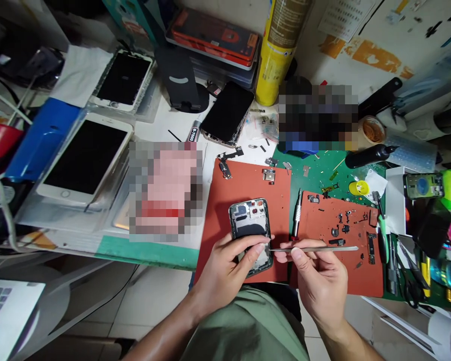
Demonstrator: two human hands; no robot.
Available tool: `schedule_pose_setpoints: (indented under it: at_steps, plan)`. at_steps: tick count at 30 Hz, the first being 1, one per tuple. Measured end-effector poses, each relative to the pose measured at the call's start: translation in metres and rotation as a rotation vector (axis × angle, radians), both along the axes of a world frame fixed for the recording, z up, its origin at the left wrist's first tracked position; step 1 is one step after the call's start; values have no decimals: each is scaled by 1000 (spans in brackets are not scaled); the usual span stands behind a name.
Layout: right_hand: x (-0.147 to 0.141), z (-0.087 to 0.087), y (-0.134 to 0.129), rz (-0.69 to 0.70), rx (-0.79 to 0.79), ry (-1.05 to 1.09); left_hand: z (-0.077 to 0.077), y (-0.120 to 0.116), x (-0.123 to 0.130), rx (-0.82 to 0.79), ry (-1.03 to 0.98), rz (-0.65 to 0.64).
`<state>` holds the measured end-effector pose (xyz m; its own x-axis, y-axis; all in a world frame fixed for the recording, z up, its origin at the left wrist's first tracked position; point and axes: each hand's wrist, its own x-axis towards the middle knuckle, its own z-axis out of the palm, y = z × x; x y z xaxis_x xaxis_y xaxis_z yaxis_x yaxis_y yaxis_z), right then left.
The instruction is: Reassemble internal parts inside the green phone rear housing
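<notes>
A stripped phone housing [251, 215] lies over the red-brown mat [218, 220], its bare inner side facing up. My left hand [231, 265] is closed around its lower part, with fingers and thumb near the right edge. Between the fingers and thumb of my right hand [321, 276] is a thin pair of metal tweezers [325, 249], held nearly level. Their tip points left and meets the housing's right edge by my left thumb; whether it grips anything is too small to tell. A screwdriver [297, 213] lies just beyond my right fingers.
Small phone parts [346, 228] are scattered on a second red-brown mat [364, 281] at right. A black-screened phone [228, 113] and a yellow spray can [272, 70] stand behind. White phones [86, 155] lie at left; scissors [413, 296] lie at far right.
</notes>
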<state>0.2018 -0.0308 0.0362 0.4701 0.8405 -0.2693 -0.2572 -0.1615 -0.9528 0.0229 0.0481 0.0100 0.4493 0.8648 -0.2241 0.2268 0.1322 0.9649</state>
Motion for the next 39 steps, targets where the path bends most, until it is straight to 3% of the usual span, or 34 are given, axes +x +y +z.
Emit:
schedule_pose_setpoints:
  at_steps: [4,22,39]
  plan:
    - [3,-1,7,19,16,26,-2,-1,-4,72,30,-87]
    - [-4,4,22,-41,-151,256,-8,-3,2,152,-30,37]
    - [-12,4,23,-117,-141,216,-4,-2,4,118,-38,80]
